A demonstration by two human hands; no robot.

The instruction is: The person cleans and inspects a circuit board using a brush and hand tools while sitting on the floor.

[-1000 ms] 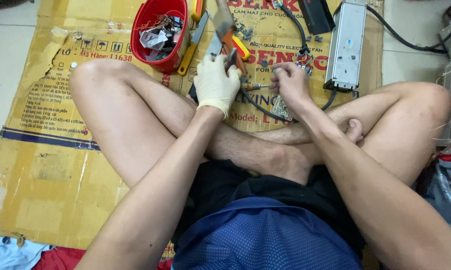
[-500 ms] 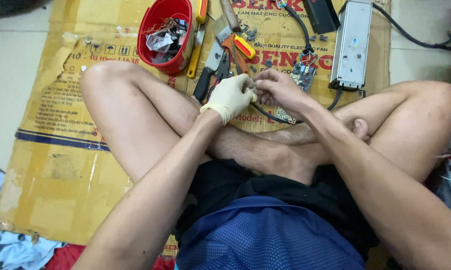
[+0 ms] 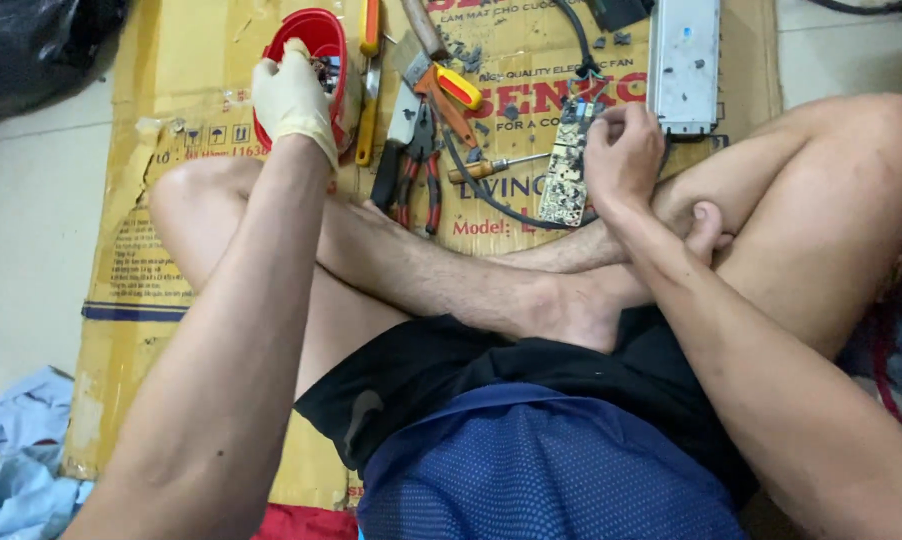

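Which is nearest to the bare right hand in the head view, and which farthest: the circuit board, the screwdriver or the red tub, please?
From the right hand:
1. Circuit board, right beside the hand, on its left in the picture.
2. Screwdriver, further left on the cardboard.
3. Red tub, far left, under the gloved left hand.

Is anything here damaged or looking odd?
Yes. The cardboard sheet under the tools is torn and ragged along its left edge. Only the left hand, over the red bin, wears a glove.

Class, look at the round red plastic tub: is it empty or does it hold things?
Holds things: small scraps show inside the round red plastic tub, beside the gloved left hand.
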